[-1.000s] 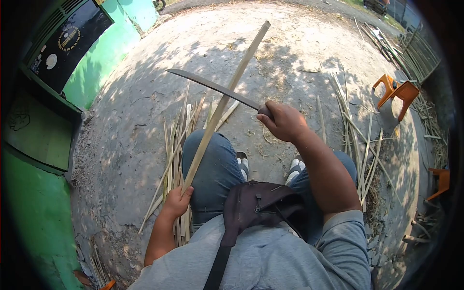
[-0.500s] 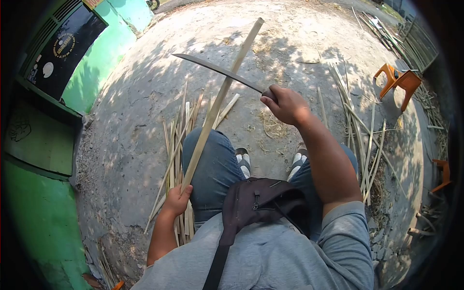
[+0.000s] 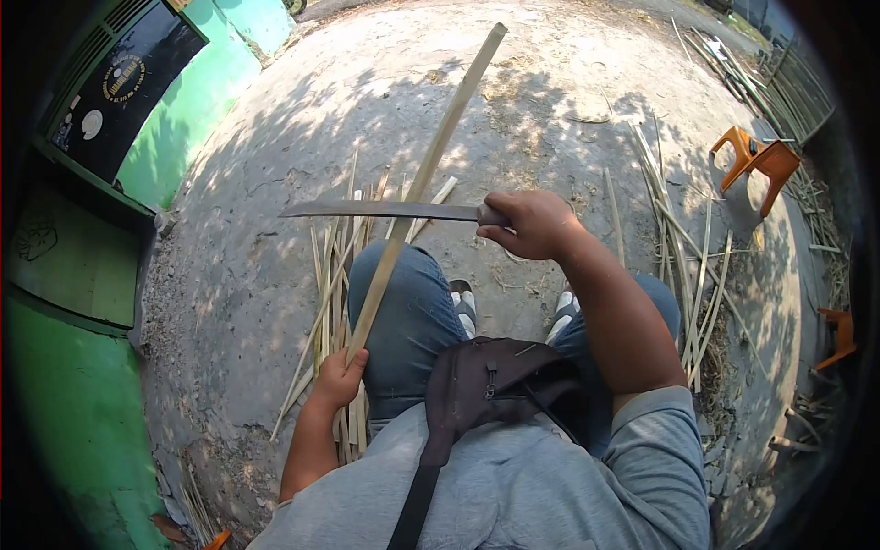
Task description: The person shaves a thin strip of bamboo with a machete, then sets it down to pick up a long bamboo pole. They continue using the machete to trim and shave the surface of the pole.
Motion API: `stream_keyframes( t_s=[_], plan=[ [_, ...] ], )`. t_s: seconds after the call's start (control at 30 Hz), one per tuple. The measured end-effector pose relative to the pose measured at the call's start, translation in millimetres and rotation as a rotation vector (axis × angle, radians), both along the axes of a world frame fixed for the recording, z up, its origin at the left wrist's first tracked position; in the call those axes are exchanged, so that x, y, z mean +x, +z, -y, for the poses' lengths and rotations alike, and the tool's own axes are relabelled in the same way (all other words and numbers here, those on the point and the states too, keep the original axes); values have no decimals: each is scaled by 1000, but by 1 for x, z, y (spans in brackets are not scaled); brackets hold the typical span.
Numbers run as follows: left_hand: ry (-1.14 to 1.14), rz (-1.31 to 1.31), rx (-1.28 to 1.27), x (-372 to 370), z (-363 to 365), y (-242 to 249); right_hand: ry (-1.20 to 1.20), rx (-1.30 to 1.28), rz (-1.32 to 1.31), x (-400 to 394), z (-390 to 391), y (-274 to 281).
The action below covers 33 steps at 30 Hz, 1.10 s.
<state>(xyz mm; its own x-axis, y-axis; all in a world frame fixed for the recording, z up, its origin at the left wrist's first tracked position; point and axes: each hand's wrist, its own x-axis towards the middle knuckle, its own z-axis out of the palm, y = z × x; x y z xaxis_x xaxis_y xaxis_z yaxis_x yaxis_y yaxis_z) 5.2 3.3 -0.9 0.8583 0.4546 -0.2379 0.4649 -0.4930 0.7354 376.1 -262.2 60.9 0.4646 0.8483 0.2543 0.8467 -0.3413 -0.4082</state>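
Starting at the left, our left hand (image 3: 337,378) is closed around the lower end of a long bamboo strip (image 3: 431,165), beside our left thigh; the strip leans across that knee and rises up and away to a tip high in the frame. Under it lies a loose pile of split slats (image 3: 332,275) on the concrete ground (image 3: 257,183). Moving right, the long knife (image 3: 385,210) has dropped since half a second ago: then its blade slanted upward and crossed the strip higher along its length, and now it lies nearly level, crossing the strip just above our knee. We judge that the blade is travelling down the strip toward us, a shaving or splitting stroke in progress. Our right hand (image 3: 530,224) is wrapped shut on the handle, which the fingers hide entirely. Whether the edge bites into the bamboo or merely rests on it we cannot tell. Further right lie more slats (image 3: 683,266) and an orange plastic chair (image 3: 757,163); the lens rim darkens the far edge, and the heap there is hard to read.
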Motion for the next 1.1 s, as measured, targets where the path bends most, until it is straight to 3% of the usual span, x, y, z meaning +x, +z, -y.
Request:
stream_keyframes(
  t_s=[0.1,0.2,0.3,0.53,0.8,0.93,1.1],
  plan=[
    [-4,12,-46,4,3,8,-264,3,-106,15,8,9],
    [-10,-36,-51,6,1,16,-336,28,-77,13,11,7],
    [-7,-50,-39,7,3,14,-226,50,-103,4,9,6],
    [3,-25,-28,5,3,7,79,-84,113,-26,-8,9],
    [-5,-50,-24,3,-2,7,-434,-20,-145,23,11,4],
    [-5,-95,-63,5,-2,10,-443,127,-188,9,11,0],
    [-7,-60,-65,4,-1,3,-237,25,-70,-8,2,3]
  ],
)
